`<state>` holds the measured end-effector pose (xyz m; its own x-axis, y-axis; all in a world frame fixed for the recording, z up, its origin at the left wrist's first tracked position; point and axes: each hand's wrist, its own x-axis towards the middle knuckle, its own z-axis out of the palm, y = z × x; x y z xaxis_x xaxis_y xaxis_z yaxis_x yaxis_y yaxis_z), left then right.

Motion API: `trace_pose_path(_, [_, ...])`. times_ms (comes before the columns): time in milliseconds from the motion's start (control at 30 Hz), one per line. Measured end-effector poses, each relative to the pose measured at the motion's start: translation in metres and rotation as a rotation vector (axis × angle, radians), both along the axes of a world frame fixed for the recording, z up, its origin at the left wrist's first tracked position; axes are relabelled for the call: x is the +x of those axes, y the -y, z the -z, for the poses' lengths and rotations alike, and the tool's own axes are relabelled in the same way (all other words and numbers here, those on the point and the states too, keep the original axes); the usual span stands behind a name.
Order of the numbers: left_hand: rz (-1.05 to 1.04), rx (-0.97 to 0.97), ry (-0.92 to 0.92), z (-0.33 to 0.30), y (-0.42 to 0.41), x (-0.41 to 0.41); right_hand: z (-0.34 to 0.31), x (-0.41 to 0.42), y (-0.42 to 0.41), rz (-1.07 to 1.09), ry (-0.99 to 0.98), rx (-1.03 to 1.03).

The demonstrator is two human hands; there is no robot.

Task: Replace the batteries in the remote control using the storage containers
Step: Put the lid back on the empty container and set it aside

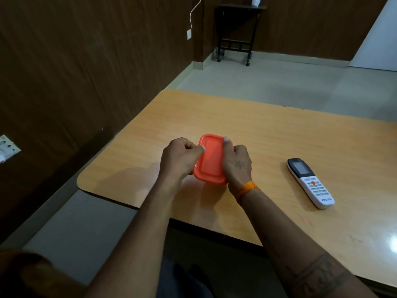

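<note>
A small rectangular container with an orange lid [211, 161] sits at the middle of the wooden table [268, 134]. My left hand [180, 157] grips its left edge, thumb pressed on the lid's rim. My right hand [236, 164] clasps its right side, thumb lying over the lid's far right corner. What the container holds is hidden under the lid. A white and black remote control [309, 182] lies face up on the table to the right, apart from both hands.
The table's near edge runs diagonally just below my forearms. A black metal stand on wheels [235, 33] is against the far wooden wall. A white cable [194, 11] hangs by a wall socket. Grey floor lies beyond the table.
</note>
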<state>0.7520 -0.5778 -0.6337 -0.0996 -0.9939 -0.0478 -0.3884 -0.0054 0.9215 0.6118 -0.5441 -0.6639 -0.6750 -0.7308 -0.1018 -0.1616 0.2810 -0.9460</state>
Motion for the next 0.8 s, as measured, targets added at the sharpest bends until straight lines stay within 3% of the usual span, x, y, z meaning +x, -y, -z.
trace_pose_path(267, [-0.136, -0.036, -0.065, -0.012, 0.001, 0.044, -0.013, 0.042, -0.004, -0.116, 0.105, -0.013])
trace_pose_path(533, [-0.056, 0.107, 0.008, -0.022, 0.026, 0.154, -0.011, 0.125, 0.012, -0.243, 0.392, -0.013])
trace_pose_path(667, [-0.189, 0.107, -0.001, -0.022, 0.037, 0.205, -0.011, 0.171, 0.028, -0.337, 0.545, 0.002])
trace_pose_path(800, [-0.319, 0.132, 0.003, -0.009, 0.046, 0.241, -0.007, 0.208, 0.046, -0.373, 0.571, 0.044])
